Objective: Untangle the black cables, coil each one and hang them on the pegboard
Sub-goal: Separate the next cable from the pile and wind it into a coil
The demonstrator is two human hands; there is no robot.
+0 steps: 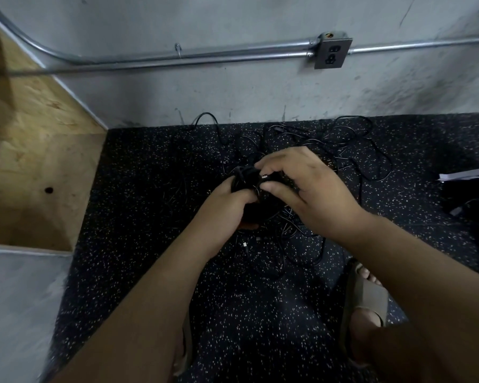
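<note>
A bunch [246, 179] of black cable is being gripped by the left hand [224, 203], fingers curled round it, well below the outlet [333, 52] and somewhat to its left. It is being held up off the floor [150, 189], probably so that the loops in hand are not being mixed back into the rest.

The right hand [310, 186], almost straight under the outlet and touching the bunch, is pinching a silver-tipped plug [264, 177] between thumb and forefinger. The end is likely being held either to be threaded out of a knot or to be tucked in to close a coil; which of the two cannot be told.

The remaining cables [329, 145] are lying in a loose tangle on the floor below the outlet, reaching up to the foot of the wall and passing under both hands.

The work is judged to be at an early stage: most of the cable is lying unsorted, no finished coil is being shown, and no pegboard is in view. A sandal [368, 297] is being planted far below the outlet, near the tangle's closest edge, presumably so that the cables are within easy reach.
</note>
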